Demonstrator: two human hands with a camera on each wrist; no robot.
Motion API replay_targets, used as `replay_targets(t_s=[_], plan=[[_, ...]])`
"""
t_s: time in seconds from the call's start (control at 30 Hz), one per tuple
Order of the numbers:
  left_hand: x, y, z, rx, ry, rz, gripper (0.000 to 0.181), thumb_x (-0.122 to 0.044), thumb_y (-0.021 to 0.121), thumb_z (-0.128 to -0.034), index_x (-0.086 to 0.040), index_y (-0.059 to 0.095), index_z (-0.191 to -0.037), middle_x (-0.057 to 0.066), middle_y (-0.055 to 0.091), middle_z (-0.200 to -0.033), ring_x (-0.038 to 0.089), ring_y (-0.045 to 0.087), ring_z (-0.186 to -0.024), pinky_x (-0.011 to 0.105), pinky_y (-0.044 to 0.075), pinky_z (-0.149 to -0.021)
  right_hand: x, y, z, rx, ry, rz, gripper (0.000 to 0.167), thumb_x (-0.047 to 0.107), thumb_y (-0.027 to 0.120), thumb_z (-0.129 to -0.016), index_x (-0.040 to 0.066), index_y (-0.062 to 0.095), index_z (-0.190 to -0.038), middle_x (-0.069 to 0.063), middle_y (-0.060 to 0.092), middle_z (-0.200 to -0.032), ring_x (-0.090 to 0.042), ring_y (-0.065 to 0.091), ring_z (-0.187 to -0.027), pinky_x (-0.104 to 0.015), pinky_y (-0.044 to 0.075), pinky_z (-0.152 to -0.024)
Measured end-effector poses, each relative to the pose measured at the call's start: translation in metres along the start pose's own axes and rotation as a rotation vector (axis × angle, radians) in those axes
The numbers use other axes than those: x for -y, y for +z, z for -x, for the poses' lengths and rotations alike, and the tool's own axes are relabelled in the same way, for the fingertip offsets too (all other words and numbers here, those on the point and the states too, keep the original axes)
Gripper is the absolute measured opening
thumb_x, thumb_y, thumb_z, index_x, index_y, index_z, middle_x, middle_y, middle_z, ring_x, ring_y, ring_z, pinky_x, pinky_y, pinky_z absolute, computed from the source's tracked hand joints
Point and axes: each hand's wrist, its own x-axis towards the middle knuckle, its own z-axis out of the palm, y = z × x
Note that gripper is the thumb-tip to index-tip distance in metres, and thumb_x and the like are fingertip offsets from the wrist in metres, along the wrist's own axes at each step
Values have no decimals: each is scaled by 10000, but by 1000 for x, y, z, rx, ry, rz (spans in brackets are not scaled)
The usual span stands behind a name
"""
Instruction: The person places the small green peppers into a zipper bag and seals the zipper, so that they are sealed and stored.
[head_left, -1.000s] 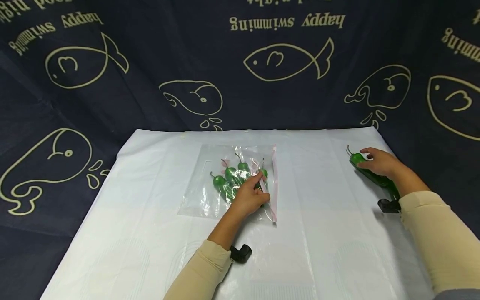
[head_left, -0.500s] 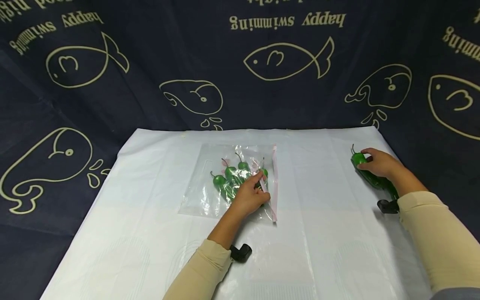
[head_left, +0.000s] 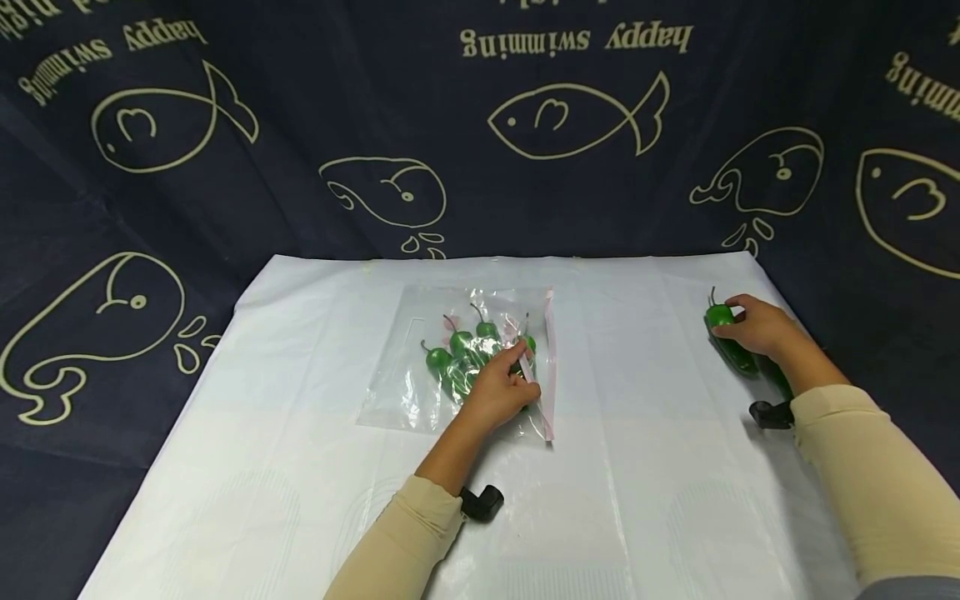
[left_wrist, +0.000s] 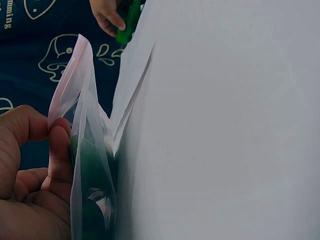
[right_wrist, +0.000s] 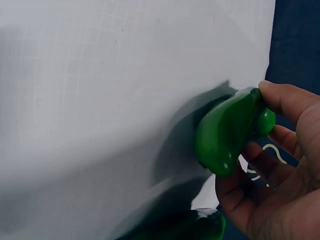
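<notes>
In the head view my left hand (head_left: 497, 390) pinches the open edge of a clear zip bag (head_left: 386, 400). Several green peppers (head_left: 438, 360) with stems lie inside it. The left wrist view shows thumb and finger gripping the bag's pinkish zip strip (left_wrist: 67, 80), with the mouth parted. At the table's right side, my right hand (head_left: 761, 329) holds a green pepper (head_left: 720, 315) near its stem end. This pepper (right_wrist: 225, 132) appears tilted just over the white surface in the right wrist view. A second loose pepper (head_left: 774, 375) lies under the right wrist, partly hidden.
A white sheet (head_left: 300, 467) covers the table. Behind and at the sides hangs dark blue cloth (head_left: 285, 100) with fish and whale drawings. Black wrist cameras (head_left: 482, 503) sit on both forearms.
The right hand's pepper has shifted a little to the right, and its lower end now shows apart from the second pepper. The left hand and bag stay in place.
</notes>
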Motion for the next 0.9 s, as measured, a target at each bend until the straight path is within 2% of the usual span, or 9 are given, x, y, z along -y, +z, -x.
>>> replay_targets(t_s=[0.23, 0.37, 0.6, 0.77, 0.9], plan=[[0, 0, 1, -1, 2, -8, 784, -15, 659, -792, -41, 375, -1523, 100, 590, -1080, 67, 530, -587, 218, 422, -523, 5, 0, 2, -14, -30, -41, 729, 338, 605, -945, -90, 262, -1424, -406, 399, -1286, -510, 467, -1103, -609, 450, -852], [-1, -1, 1, -3, 3, -16, 786, -22, 655, -789, -47, 376, -1524, 116, 590, -1094, 66, 524, -585, 216, 416, -521, 13, 0, 4, -22, -57, -99, 740, 344, 611, -950, -78, 258, -1444, -387, 405, -1290, -486, 475, -1096, -549, 471, -827], [-1, 0, 0, -3, 5, -27, 776, -23, 655, -796, -35, 376, -1520, 111, 584, -1095, 65, 524, -594, 218, 423, -526, 39, 8, 12, 18, -84, -316, 776, 273, 640, -958, -70, 200, -1498, -362, 345, -1355, -437, 485, -1113, -483, 548, -811], [0, 0, 0, -3, 3, -19, 780, -19, 654, -791, -34, 377, -1520, 114, 584, -1090, 66, 520, -590, 216, 420, -521, 57, 14, 19, 16, -130, -350, 769, 260, 640, -964, -62, 201, -1509, -350, 352, -1363, -423, 501, -1109, -501, 554, -817], [0, 0, 0, -5, -1, -18, 783, -19, 655, -789, -40, 378, -1521, 87, 575, -1096, 68, 524, -595, 224, 423, -526, 71, 18, 24, 6, -164, -368, 766, 264, 650, -960, -55, 219, -1506, -342, 364, -1359, -397, 531, -1074, -468, 565, -791]])
